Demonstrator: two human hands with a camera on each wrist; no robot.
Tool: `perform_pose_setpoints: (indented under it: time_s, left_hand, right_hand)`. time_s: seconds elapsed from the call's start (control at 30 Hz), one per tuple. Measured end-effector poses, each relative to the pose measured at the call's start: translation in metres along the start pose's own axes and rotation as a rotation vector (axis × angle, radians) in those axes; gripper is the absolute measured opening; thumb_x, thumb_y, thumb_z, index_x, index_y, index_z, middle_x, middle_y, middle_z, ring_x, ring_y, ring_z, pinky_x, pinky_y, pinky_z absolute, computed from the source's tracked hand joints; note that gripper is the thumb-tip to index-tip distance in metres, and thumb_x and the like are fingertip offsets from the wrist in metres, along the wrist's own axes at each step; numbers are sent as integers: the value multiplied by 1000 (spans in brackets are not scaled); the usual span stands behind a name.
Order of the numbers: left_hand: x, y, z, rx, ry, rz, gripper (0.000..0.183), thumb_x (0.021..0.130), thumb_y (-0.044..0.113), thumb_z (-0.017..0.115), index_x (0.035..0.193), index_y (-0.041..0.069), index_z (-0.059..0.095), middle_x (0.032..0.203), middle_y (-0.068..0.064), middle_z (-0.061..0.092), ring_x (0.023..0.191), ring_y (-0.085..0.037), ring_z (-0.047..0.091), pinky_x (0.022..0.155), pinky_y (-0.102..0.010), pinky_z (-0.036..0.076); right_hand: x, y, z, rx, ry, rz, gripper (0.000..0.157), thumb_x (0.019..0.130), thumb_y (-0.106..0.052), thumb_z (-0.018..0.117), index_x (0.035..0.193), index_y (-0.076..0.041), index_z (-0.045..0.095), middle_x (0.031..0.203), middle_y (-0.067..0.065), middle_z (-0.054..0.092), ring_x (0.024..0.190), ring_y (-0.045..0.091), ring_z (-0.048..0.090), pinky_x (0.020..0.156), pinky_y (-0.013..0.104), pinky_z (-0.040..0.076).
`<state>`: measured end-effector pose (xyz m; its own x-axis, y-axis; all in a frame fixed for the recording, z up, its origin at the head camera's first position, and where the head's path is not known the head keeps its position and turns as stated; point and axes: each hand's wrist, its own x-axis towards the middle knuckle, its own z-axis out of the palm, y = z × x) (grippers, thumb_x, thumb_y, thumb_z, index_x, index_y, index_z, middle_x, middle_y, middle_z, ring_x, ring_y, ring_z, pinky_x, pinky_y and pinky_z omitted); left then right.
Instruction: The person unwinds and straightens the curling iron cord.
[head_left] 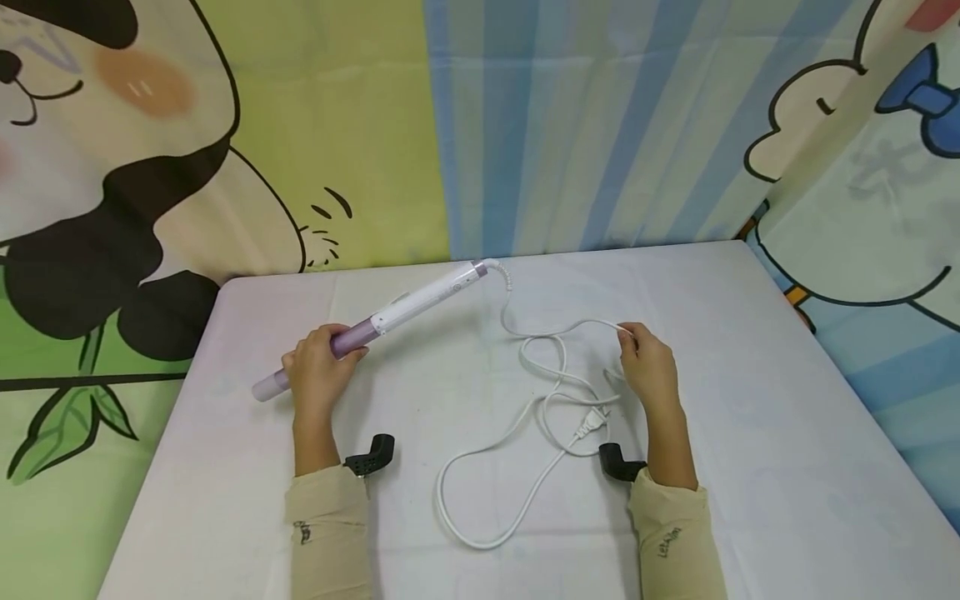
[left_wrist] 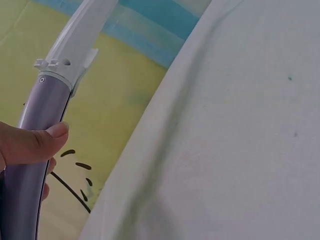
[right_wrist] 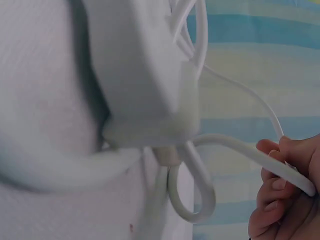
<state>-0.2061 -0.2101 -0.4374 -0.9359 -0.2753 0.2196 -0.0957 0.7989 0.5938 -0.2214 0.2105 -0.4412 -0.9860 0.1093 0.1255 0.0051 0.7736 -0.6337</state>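
My left hand (head_left: pixel 318 371) grips the purple barrel of a curling iron (head_left: pixel 431 298), which slants up to the right with its white handle pointing away from me. In the left wrist view, the thumb lies across the barrel (left_wrist: pixel 46 107) and fingertips show behind it. At the right, my right hand (head_left: pixel 651 365) pinches the white power cord (head_left: pixel 480 452) between thumb and fingers. The cord runs from the handle's end to this hand, then lies in loose loops on the table. Its white plug (head_left: pixel 592 421) sits among those loops, large and blurred in the right wrist view.
The white-covered table (head_left: pixel 772 500) ends at a printed curtain (head_left: pixel 360 125) along the back. Black wrist camera mounts (head_left: pixel 372 455) jut inward from both sleeves. The wide bottom cord loop lies between the forearms.
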Motion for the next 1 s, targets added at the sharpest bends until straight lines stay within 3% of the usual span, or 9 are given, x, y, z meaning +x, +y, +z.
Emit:
perform_pose_setpoints:
  time_s: [0.13,0.27,0.37,0.47,0.67,0.83,1.0]
  left_hand:
    - [1,-3,4,9,-30,-15,41,77,23,72,111,4,58,110,-20,61,100,-39,53,82,-50,25]
    - [1,-6,6,36,-78,-43,42,79,25,70,113,4,57,112,-21,60,101,-40,53,82,-50,26]
    - [1,-7,7,61,-119,-75,43,81,26,68,115,3,56,113,-22,59,101,-40,52,83,-50,26]
    - [0,-11,10,96,-149,-96,44,82,26,67,116,2,54,113,-23,59,100,-41,53,83,-50,27]
    - [-2,-21,17,183,-194,-119,45,82,26,66,116,0,53,112,-25,58,99,-43,53,82,-53,29]
    - [-4,-24,18,196,-236,-141,47,83,26,64,119,0,50,113,-28,55,101,-45,50,83,-55,29]
    - [-5,-20,13,180,-317,-133,52,86,30,60,124,-2,46,118,-30,47,107,-46,43,88,-57,24]
  right_hand:
    - [-2,1,-1,-27,-44,41,43,99,-32,33,121,1,50,78,16,56,60,23,48,55,33,37]
    - [-2,2,-3,-35,-91,76,44,100,-32,30,122,0,49,102,22,61,83,34,57,68,43,43]
    - [-1,5,-3,-41,-142,109,43,100,-30,27,125,-1,47,114,24,57,102,43,55,79,52,42]
    - [0,6,-2,-52,-178,127,43,100,-30,25,126,-1,45,118,25,55,109,45,51,83,54,41]
    - [1,10,2,-59,-217,140,43,100,-29,25,127,0,44,119,26,54,110,47,49,84,55,40]
    - [0,13,2,-66,-230,140,44,100,-29,25,127,0,43,122,27,52,114,49,46,87,57,38]
    - [-3,12,2,13,-141,107,46,100,-33,27,132,-2,41,116,25,56,105,43,53,82,53,42]
